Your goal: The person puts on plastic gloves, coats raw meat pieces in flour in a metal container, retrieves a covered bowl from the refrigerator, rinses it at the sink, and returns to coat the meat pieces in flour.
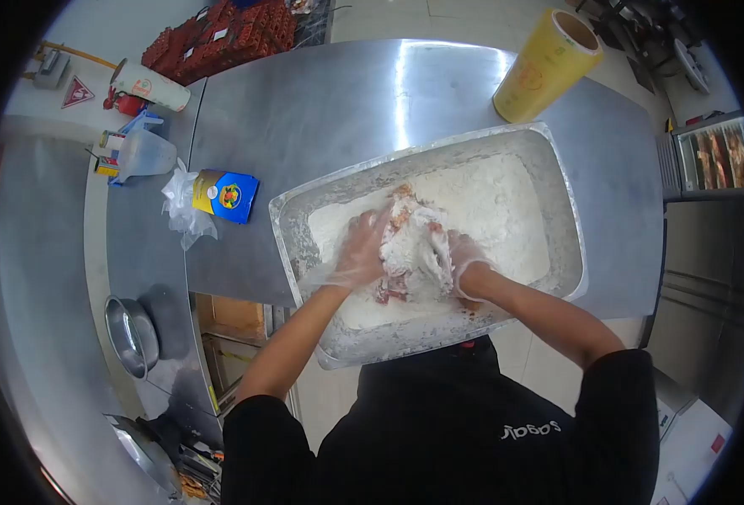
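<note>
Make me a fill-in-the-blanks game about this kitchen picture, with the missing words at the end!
1. The powder in the metal tub is coloured ____.
2. The hand nearer the blue-and-yellow packet is the person's ____ one.
3. The tall roll beside the tub is mostly ____.

Missing words: white; left; yellow.

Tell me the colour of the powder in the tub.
White powder, best seen in the head view.
</note>
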The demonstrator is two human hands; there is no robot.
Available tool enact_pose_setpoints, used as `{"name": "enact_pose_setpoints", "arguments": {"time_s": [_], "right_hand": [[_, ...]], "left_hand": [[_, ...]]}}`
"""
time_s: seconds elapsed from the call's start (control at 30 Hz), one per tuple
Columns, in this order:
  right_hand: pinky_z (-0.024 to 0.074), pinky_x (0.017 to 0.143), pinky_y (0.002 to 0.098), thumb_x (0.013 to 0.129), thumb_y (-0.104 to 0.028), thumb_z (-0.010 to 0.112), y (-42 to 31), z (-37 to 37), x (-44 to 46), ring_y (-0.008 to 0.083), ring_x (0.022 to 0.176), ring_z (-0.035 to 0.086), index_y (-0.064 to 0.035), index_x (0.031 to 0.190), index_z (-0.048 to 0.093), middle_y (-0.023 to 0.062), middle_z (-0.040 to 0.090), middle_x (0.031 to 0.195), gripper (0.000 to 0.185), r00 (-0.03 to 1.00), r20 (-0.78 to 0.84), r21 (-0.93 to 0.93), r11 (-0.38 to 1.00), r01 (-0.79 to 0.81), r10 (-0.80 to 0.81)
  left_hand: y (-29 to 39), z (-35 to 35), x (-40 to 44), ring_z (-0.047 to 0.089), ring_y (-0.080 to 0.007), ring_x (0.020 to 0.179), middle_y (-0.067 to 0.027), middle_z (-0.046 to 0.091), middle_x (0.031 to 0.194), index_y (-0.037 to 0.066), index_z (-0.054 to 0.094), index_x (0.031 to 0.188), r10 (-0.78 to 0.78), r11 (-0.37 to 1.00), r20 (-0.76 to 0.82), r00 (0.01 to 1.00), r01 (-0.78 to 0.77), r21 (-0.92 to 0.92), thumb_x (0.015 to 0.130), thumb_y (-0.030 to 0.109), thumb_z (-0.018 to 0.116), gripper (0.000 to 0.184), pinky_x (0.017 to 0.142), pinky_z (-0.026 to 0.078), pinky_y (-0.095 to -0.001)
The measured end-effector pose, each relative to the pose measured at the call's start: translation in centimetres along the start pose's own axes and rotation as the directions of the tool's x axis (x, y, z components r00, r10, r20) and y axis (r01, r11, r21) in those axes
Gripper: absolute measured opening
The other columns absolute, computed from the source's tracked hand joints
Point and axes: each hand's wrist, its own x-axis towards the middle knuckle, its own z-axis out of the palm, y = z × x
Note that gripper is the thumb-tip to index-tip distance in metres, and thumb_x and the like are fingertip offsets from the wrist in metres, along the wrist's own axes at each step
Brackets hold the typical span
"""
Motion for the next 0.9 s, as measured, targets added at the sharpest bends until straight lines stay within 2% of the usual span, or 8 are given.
{"name": "enact_pose_setpoints", "arguments": {"time_s": [0.1, 0.27, 0.47, 0.57, 0.63, 0.7, 0.83, 0.9], "right_hand": [[0.0390, 0.099, 0.0448, 0.084, -0.041, 0.055, 0.1, 1.3, 0.8, 0.0384, 0.116, 0.051, -0.0011, 0.117, 0.062, 0.0182, 0.061, 0.120, 0.053, 0.643, -0.626, -0.443, 0.880, 0.173, -0.442], [0.0395, 0.101, 0.0430, 0.081, -0.036, 0.061, -1.6, -4.8, -1.2, 0.0368, 0.117, 0.052, -0.0006, 0.117, 0.060, 0.0186, 0.058, 0.124, 0.051, 0.977, -0.110, 0.218, 0.955, 0.203, -0.183], [0.0400, 0.104, 0.0419, 0.081, -0.043, 0.061, -2.6, -12.1, -7.9, 0.0387, 0.121, 0.050, -0.0090, 0.132, 0.053, 0.0220, 0.052, 0.133, 0.062, 1.000, -0.017, 0.082, 0.996, -0.019, 0.021], [0.0376, 0.108, 0.0404, 0.083, -0.042, 0.061, 0.4, -11.9, -8.2, 0.0346, 0.126, 0.049, -0.0046, 0.135, 0.049, 0.0201, 0.054, 0.132, 0.065, 0.930, -0.282, 0.032, 0.966, 0.256, -0.237], [0.0339, 0.111, 0.0383, 0.086, -0.039, 0.057, 2.0, -13.6, -6.8, 0.0303, 0.130, 0.045, -0.0007, 0.136, 0.047, 0.0185, 0.052, 0.135, 0.064, 0.966, -0.220, 0.654, 0.715, 0.247, -0.132], [0.0330, 0.112, 0.0361, 0.090, -0.037, 0.055, 5.1, -13.1, -3.0, 0.0268, 0.131, 0.044, 0.0026, 0.136, 0.047, 0.0168, 0.052, 0.137, 0.061, 0.970, -0.209, 0.898, 0.370, 0.239, -0.120], [0.0367, 0.108, 0.0333, 0.093, -0.036, 0.051, 7.6, -8.9, 5.6, 0.0238, 0.128, 0.048, 0.0050, 0.135, 0.048, 0.0160, 0.052, 0.137, 0.059, 0.944, -0.322, 0.943, 0.060, 0.326, -0.072], [0.0384, 0.106, 0.0330, 0.093, -0.037, 0.051, 5.1, -8.8, 6.2, 0.0232, 0.127, 0.048, 0.0050, 0.134, 0.048, 0.0166, 0.051, 0.137, 0.059, 0.950, -0.310, 0.951, -0.005, 0.310, -0.029]], "left_hand": [[-3.9, 2.2, 3.0, 0.053, -0.0313, 0.118, -0.0181, 0.054, 0.126, 0.013, 0.025, 0.149, 0.011, 0.908, -0.175, 0.985, -0.083, -0.411, 0.067, 0.000, 0.079, 0.099, 0.096, 0.047, -0.0393], [-3.8, 1.5, 3.4, 0.058, -0.0193, 0.112, -0.0129, 0.059, 0.125, 0.005, 0.038, 0.142, -0.161, 0.648, 0.083, 0.983, 0.169, -0.743, 0.076, 0.005, 0.075, 0.075, 0.094, 0.047, -0.0308], [-2.3, -2.8, -1.3, 0.053, -0.0252, 0.121, -0.0156, 0.055, 0.132, 0.004, 0.030, 0.147, -0.280, 0.580, 0.324, 0.904, 0.428, -0.693, 0.083, 0.040, 0.071, 0.083, 0.102, 0.042, -0.0335], [-1.3, -4.6, -2.7, 0.043, -0.0306, 0.132, -0.0193, 0.042, 0.143, 0.008, 0.023, 0.150, -0.383, 0.312, 0.441, 0.812, 0.563, -0.765, 0.085, 0.050, 0.066, 0.089, 0.107, 0.039, -0.0386], [1.5, -5.5, -1.6, 0.035, -0.0332, 0.137, -0.0233, 0.032, 0.148, 0.008, 0.011, 0.152, -0.441, 0.113, 0.460, 0.771, 0.556, -0.823, 0.085, 0.051, 0.066, 0.096, 0.108, 0.037, -0.0462], [0.4, -2.8, 1.7, 0.027, -0.0355, 0.141, -0.0226, 0.023, 0.152, 0.008, 0.011, 0.152, -0.490, 0.414, 0.318, 0.811, 0.538, -0.734, 0.084, 0.060, 0.061, 0.099, 0.110, 0.031, -0.0545], [0.2, -0.1, 6.1, 0.034, -0.0304, 0.137, -0.0197, 0.033, 0.149, 0.007, 0.027, 0.148, -0.374, 0.333, 0.260, 0.890, 0.391, -0.858, 0.085, 0.058, 0.061, 0.088, 0.109, 0.035, -0.0487], [2.0, -1.8, 6.1, 0.044, -0.0278, 0.131, -0.0187, 0.042, 0.143, 0.006, 0.039, 0.142, -0.265, 0.029, 0.391, 0.881, 0.412, -0.911, 0.085, 0.052, 0.062, 0.077, 0.105, 0.041, -0.0450]]}}
